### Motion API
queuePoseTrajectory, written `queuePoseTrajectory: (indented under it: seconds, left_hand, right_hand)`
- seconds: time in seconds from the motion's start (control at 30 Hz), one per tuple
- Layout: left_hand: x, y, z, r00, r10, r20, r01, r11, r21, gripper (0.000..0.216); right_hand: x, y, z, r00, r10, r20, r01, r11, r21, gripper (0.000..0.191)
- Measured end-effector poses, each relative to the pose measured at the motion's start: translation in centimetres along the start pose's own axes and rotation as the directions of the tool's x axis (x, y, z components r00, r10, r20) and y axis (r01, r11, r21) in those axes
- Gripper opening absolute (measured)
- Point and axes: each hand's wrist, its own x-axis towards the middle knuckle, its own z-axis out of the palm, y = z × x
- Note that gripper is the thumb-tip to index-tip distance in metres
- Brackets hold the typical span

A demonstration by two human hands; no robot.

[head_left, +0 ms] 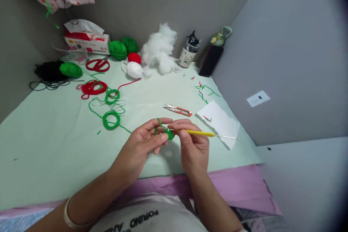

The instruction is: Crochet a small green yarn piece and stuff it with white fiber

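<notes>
Between thumb and fingers, my left hand (143,139) pinches a small green crochet piece (170,135). Green yarn loops over the left index finger and trails down to a green yarn coil (111,120) on the table. My right hand (193,146) is closed around the yellow handle of a crochet hook (199,133). One thin metal end of the hook points left and meets the stitches; the other sticks out to the right. Just beyond my hands lie orange-handled thread snips (178,110). The hook's very tip is too small to make out clearly.
Red yarn (94,87), red scissors (97,65), a tissue box (87,42), green balls (117,49), a white ball (133,69) and white stuffing (160,49) stand toward the back. A pen jar (186,56), a bottle (211,59) and torn paper (221,123) are at right, beside the partition.
</notes>
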Motion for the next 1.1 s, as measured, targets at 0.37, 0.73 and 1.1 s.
queuePoseTrajectory:
  seconds: [0.37,0.73,1.1]
  left_hand:
    - [-0.17,0.82,-0.11,0.989,-0.136,0.066,0.144,0.979,-0.144,0.036]
    - [0.09,-0.08,-0.01,0.996,0.093,-0.005,-0.091,0.989,0.117,0.038]
    - [0.29,0.1,-0.3,0.999,0.046,-0.014,-0.046,0.999,0.023,0.024]
  right_hand:
    - [0.75,-0.43,-0.89,0.985,0.173,-0.028,-0.166,0.973,0.157,0.018]
    - [0.2,0.07,-0.49,0.997,0.066,0.035,-0.067,0.997,0.049,0.014]
    - [0.83,-0.64,-0.19,0.979,0.197,0.052,-0.204,0.939,0.276,0.017]
